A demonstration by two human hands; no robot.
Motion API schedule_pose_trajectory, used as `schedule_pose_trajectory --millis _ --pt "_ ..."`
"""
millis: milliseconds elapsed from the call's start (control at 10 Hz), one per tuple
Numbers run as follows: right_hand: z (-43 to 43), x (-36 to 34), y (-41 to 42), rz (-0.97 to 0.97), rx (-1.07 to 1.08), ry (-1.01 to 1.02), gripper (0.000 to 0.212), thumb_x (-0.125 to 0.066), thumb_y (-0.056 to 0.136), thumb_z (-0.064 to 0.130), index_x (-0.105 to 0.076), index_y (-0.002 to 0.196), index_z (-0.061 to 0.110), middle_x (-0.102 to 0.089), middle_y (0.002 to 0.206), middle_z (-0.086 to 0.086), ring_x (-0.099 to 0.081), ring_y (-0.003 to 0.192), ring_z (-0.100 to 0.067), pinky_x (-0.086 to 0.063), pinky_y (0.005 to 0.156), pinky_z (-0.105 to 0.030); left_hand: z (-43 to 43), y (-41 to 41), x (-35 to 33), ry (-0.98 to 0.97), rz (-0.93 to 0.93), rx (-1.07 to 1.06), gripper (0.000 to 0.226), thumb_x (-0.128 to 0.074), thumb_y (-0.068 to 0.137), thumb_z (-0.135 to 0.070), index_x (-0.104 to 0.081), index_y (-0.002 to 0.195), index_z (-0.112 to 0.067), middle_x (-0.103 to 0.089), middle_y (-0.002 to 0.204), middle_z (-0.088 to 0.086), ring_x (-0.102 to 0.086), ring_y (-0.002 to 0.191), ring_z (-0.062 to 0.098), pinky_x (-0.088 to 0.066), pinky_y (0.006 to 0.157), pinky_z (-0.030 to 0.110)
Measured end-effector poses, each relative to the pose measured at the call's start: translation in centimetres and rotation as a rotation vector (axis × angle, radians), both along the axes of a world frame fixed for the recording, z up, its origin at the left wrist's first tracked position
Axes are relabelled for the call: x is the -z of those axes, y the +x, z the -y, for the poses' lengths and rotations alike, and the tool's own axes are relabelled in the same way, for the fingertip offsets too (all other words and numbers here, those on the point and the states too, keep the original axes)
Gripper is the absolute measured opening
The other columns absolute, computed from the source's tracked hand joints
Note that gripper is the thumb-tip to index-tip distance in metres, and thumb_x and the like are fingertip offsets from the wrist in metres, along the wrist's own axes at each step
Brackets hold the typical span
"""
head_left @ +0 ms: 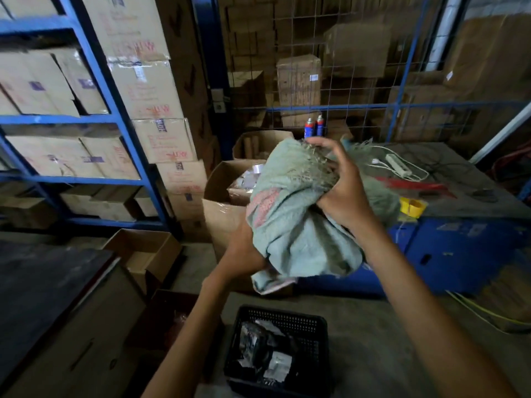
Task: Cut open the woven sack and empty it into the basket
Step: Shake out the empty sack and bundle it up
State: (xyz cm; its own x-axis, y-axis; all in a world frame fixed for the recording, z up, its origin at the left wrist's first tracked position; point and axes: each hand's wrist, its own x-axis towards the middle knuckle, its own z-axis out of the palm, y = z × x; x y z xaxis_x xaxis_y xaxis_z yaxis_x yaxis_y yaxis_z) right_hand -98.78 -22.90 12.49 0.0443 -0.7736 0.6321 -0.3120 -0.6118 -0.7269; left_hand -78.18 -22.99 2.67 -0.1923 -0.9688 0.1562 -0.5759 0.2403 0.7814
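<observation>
Hands held a crumpled, pale green woven sack (290,222) up in mid-air, seen from a camera on the person's head. The right hand (342,193) was closed around a bunched fold on the sack's upper right side, with its fingers curled over frayed loose threads at the sack's top edge. The left hand (244,251) gripped the sack from underneath on its lower left side, and most of that hand was hidden by the cloth. Faded red print showed on the sack just above the left hand. Below and between the two forearms, a black plastic basket (316,334) with perforated walls sat on the floor, holding small silvery packets (275,366). Beyond the hands stood open cardboard boxes (221,216). To the right of the right hand was a blue worktable (465,242) carrying a yellow tape roll (412,207) and a white power strip (398,165). Left of the left hand, blue shelving (94,119) held stacked cartons
</observation>
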Motion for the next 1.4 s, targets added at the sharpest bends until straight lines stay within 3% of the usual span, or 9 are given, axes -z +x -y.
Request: schedule_pose_trajectory --millis 100,300,500,700,800,900,1000,1200,1400 --pt "1.4 1.5 3.5 0.188 -0.020 0.138 0.046 -0.064 0.082 -0.010 -0.048 0.122 0.006 -0.066 0.105 0.004 -0.067 0.088 0.005 -0.051 0.079 -0.013 -0.5 0.3 1.1 0.008 -0.233 -0.160 0.069 -0.081 0.072 0.005 -0.054 0.133 -0.015 -0.066 0.118 0.001 -0.061 0.128 0.029 -0.048 0.083 0.005" --pt "2.7 2.9 9.6 0.005 -0.341 0.374 0.061 -0.076 0.077 -0.007 -0.051 0.129 0.011 -0.064 0.116 0.001 -0.065 0.101 -0.002 -0.049 0.088 -0.017 -4.0 7.3 2.5 -0.100 -0.487 -0.473 0.066 -0.075 0.081 0.007 -0.050 0.140 -0.004 -0.066 0.126 0.008 -0.063 0.126 0.032 -0.053 0.105 0.041" --pt "2.9 3.7 16.2 -0.392 -0.416 0.449 0.078 -0.065 0.060 0.084 -0.045 0.131 0.059 -0.043 0.151 0.011 -0.039 0.140 -0.012 -0.027 0.119 -0.050 -10.7 16.9 1.6 -0.240 -0.558 -0.668 0.077 -0.083 0.082 -0.007 -0.042 0.148 -0.009 -0.055 0.148 0.008 -0.054 0.138 0.019 -0.045 0.114 0.044" --pt "-0.5 9.2 27.1 -0.241 -0.867 0.563 0.081 -0.068 0.075 0.070 -0.042 0.145 0.038 -0.049 0.149 0.014 -0.052 0.132 -0.007 -0.037 0.114 -0.049 -16.7 24.8 2.3 -0.244 -0.684 -0.888 0.075 -0.083 0.080 -0.015 -0.045 0.144 -0.009 -0.060 0.142 0.014 -0.059 0.132 0.028 -0.048 0.108 0.056" --pt "-4.2 11.9 32.4 -0.149 -0.817 0.402 0.091 -0.061 0.076 0.075 -0.026 0.151 0.036 -0.030 0.155 0.025 -0.037 0.136 0.011 -0.036 0.109 -0.019 -18.8 28.2 3.7 -0.235 -0.729 -0.979 0.085 -0.083 0.071 -0.025 -0.043 0.144 -0.008 -0.059 0.142 0.017 -0.058 0.132 0.031 -0.047 0.109 0.057" --pt "-5.7 14.3 37.2 -0.074 -0.897 0.660 0.097 -0.066 0.072 0.075 -0.030 0.153 0.035 -0.042 0.153 0.019 -0.041 0.139 0.000 -0.036 0.116 -0.029 -20.0 31.5 6.3 -0.177 -0.749 -1.027 0.081 -0.081 0.071 -0.028 -0.047 0.141 -0.009 -0.063 0.137 0.015 -0.062 0.128 0.028 -0.049 0.108 0.056" --pt "-6.5 16.5 39.9 -0.040 -0.893 0.709 0.075 -0.065 0.075 0.071 -0.032 0.141 0.059 -0.045 0.139 0.042 -0.043 0.131 0.015 -0.041 0.099 -0.004 -20.3 34.2 9.7 -0.129 -0.761 -1.056 0.078 -0.079 0.069 -0.029 -0.049 0.139 -0.009 -0.065 0.134 0.012 -0.064 0.125 0.023 -0.052 0.107 0.049" --pt "-5.4 20.7 40.7 -0.060 -0.899 0.817 0.093 -0.071 0.077 0.044 -0.019 0.154 0.040 -0.033 0.159 0.009 -0.037 0.144 -0.010 -0.032 0.116 -0.042 -17.2 36.1 15.5 0.041 -0.766 -1.037 0.078 -0.070 0.067 -0.035 -0.054 0.135 0.000 -0.069 0.128 0.009 -0.066 0.110 0.004 -0.055 0.093 0.021" --pt "2.4 28.1 42.1 -0.172 -0.794 0.993 0.091 -0.082 0.078 0.026 -0.028 0.151 0.035 -0.051 0.142 0.024 -0.050 0.131 0.002 -0.046 0.101 -0.015 -9.1 36.9 23.2 0.278 -0.792 -1.009 0.075 -0.073 0.075 -0.035 -0.050 0.143 -0.013 -0.062 0.140 0.007 -0.060 0.130 0.020 -0.049 0.109 0.050"
